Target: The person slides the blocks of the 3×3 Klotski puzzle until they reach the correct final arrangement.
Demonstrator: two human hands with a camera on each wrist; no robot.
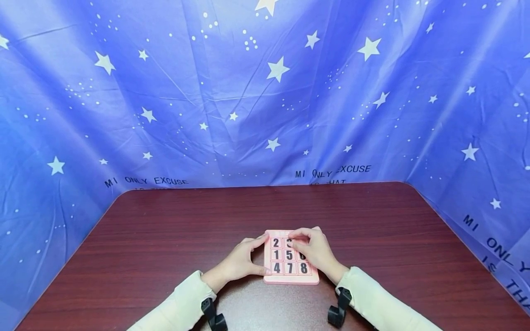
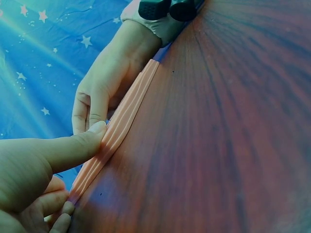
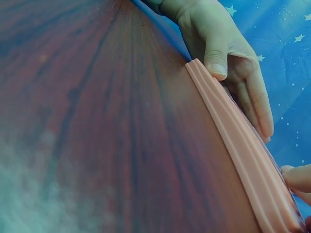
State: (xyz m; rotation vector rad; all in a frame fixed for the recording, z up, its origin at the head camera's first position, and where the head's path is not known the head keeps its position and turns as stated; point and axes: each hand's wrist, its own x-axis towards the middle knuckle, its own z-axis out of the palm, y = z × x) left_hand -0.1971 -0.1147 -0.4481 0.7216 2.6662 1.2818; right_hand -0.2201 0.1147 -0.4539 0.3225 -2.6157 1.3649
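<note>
A pink number slide puzzle [image 1: 291, 279] lies flat on the table, its black-numbered tiles facing up. My left hand [image 1: 238, 261] grips its left side, the thumb by the lower corner and the fingers by the upper one. From the right, my right hand [image 1: 320, 250] reaches over the board. Its bent index finger and thumb sit at the top middle tile, partly covering the number, and the hand hides the right column's upper part. Both wrist views show the puzzle's ridged pink side [image 2: 129, 114] edge-on, with fingers of both hands close around it.
The dark red wood-grain table [image 1: 186, 220] has rounded far corners. Blue cloth [image 1: 232, 92] with white stars and lettering hangs behind it and along both sides. A black wrist device [image 1: 213, 315] is strapped on each pale sleeve [image 1: 182, 301].
</note>
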